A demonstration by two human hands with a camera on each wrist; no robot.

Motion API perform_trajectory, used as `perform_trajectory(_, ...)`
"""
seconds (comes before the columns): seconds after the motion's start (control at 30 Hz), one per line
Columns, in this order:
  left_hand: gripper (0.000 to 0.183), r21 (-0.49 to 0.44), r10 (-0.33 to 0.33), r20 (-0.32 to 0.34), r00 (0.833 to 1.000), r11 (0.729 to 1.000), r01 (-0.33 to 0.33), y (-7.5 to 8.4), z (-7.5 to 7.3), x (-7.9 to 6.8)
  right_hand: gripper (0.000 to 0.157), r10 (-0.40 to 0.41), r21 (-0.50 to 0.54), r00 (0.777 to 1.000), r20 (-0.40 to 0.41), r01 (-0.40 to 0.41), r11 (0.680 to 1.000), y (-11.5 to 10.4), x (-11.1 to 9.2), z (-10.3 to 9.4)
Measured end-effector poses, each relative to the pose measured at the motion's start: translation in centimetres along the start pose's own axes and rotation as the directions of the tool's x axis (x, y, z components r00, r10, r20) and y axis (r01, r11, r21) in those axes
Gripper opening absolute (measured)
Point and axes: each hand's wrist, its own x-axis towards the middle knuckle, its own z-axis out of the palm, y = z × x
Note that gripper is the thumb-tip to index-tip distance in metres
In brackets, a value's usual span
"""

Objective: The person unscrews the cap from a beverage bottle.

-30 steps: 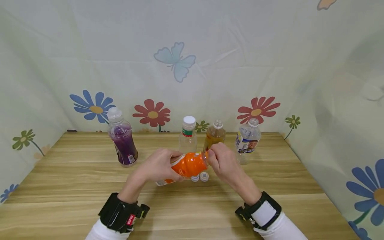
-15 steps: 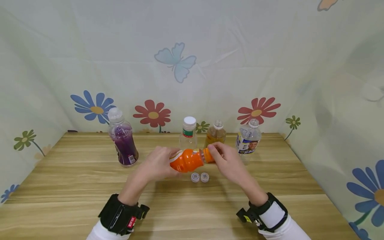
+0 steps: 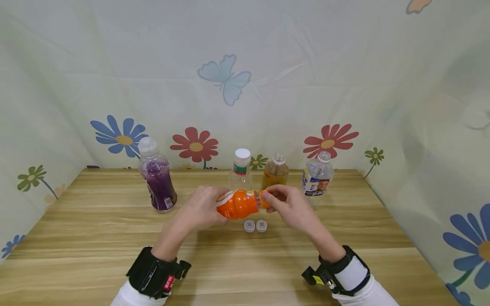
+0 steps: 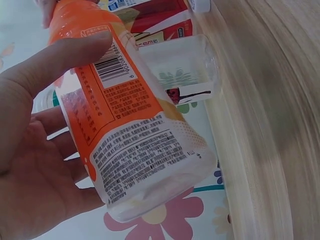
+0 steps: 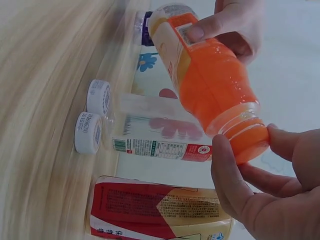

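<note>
The left fingers [image 4: 75, 54] grip a tilted orange bottle [image 3: 241, 205], barcode [image 4: 113, 69] partly reading 902083, while the right fingers [image 5: 227, 169] pinch its cap [image 5: 248, 144].

Diffuse, slightly dim light; soft shadows on the wood-grain table [image 3: 95, 238]; small glints on the orange juice-drink bottle [image 5: 215, 80]; wrist views hazy, with the left one bowing the wood grain; fine label print [image 4: 142, 162] smeared, perhaps from mild blur

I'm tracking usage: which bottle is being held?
The orange bottle, tilted between the left hand and right hand; the other four stand on the table.
</note>
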Motion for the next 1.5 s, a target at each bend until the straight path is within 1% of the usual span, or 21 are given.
perform_trajectory(0.13,0.062,0.021,0.003,-0.01,1.0,1.0,-0.003,0.0,0.0,0.0,0.027,0.011,0.016,1.0,-0.001,-0.011,1.0,-0.1,-0.1,0.1)
perform_trajectory(0.47,0.062,0.036,0.006,-0.018,1.0,0.999,-0.005,0.0,-0.1,-0.1,0.025,-0.001,-0.018,1.0,-0.02,0.001,1.0,-0.3,-0.2,0.2)
perform_trajectory(0.63,0.063,0.025,0.005,-0.007,1.0,1.0,-0.005,-0.1,-0.2,-0.1,0.026,-0.027,-0.029,0.999,-0.028,0.026,0.999,-0.3,-0.2,0.2)
perform_trajectory(0.8,0.063,0.032,0.012,0.005,1.0,0.999,-0.012,-0.3,-0.3,-0.1,0.027,-0.047,-0.011,0.999,-0.019,0.047,0.999,-0.4,-0.2,0.1)
perform_trajectory(0.97,0.061,0.026,0.02,0.023,1.0,0.999,-0.02,-0.5,-0.4,-0.1,0.028,-0.063,-0.026,0.998,-0.014,0.063,0.998,-0.4,-0.2,0.1)
perform_trajectory(1.07,0.062,0.006,0.017,0.035,0.999,1.0,-0.017,-0.7,-0.3,0.0,0.028,-0.065,-0.033,0.998,-0.018,0.065,0.997,-0.6,-0.2,0.2)
perform_trajectory(1.3,0.068,-0.02,-0.032,0.063,0.998,0.999,0.033,-0.7,0.1,0.0,0.027,-0.066,-0.043,0.996,-0.055,0.064,0.997,-0.9,-0.4,0.4)
perform_trajectory(1.4,0.074,-0.005,-0.046,0.067,0.997,0.999,0.046,-0.5,0.2,-0.1,0.026,-0.075,-0.049,0.994,-0.075,0.071,0.996,-1.0,-0.6,0.5)
perform_trajectory(1.5,0.077,0.021,-0.029,0.065,0.997,0.999,0.028,-0.4,0.4,-0.1,0.025,-0.077,-0.044,0.993,-0.086,0.073,0.996,-1.1,-0.7,0.5)
